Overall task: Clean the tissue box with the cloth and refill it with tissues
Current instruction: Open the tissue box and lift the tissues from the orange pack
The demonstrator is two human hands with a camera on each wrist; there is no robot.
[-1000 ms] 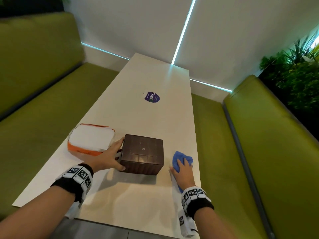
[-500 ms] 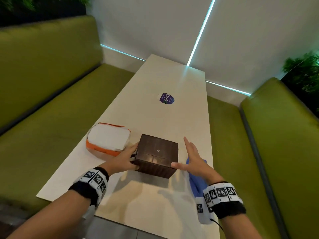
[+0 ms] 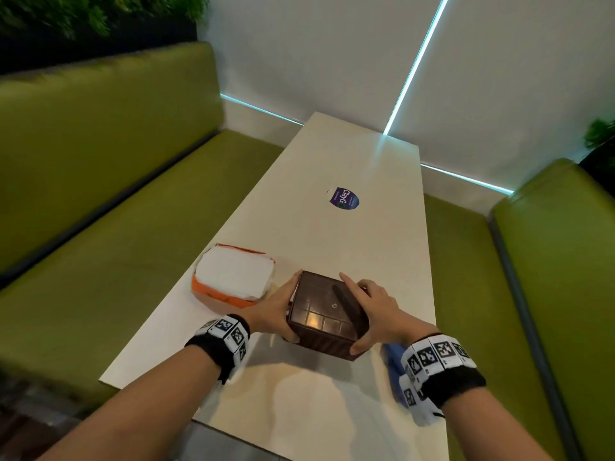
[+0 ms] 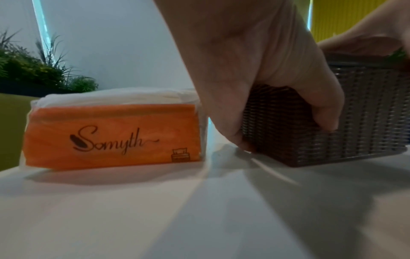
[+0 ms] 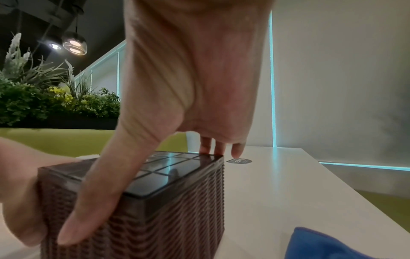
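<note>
A dark brown woven tissue box (image 3: 324,316) (image 5: 155,206) (image 4: 346,122) with a glossy gridded lid stands on the white table (image 3: 349,244). My left hand (image 3: 276,311) (image 4: 261,84) grips its left side, thumb on the near face. My right hand (image 3: 372,311) (image 5: 177,105) grips the right side, thumb down the near corner and fingers over the far edge. The blue cloth (image 3: 394,361) (image 5: 321,245) lies on the table beside my right wrist, partly hidden by it. An orange and white tissue pack (image 3: 233,276) (image 4: 113,129) lies just left of the box.
A round purple sticker (image 3: 344,198) sits on the table farther away. Green benches (image 3: 100,227) run along both long sides, with a white wall beyond the far end. Plants (image 5: 55,98) stand behind the benches.
My right hand left the blue cloth and moved left onto the tissue box. Both hands now hold the box, which has turned slightly. The cloth stays on the table.
</note>
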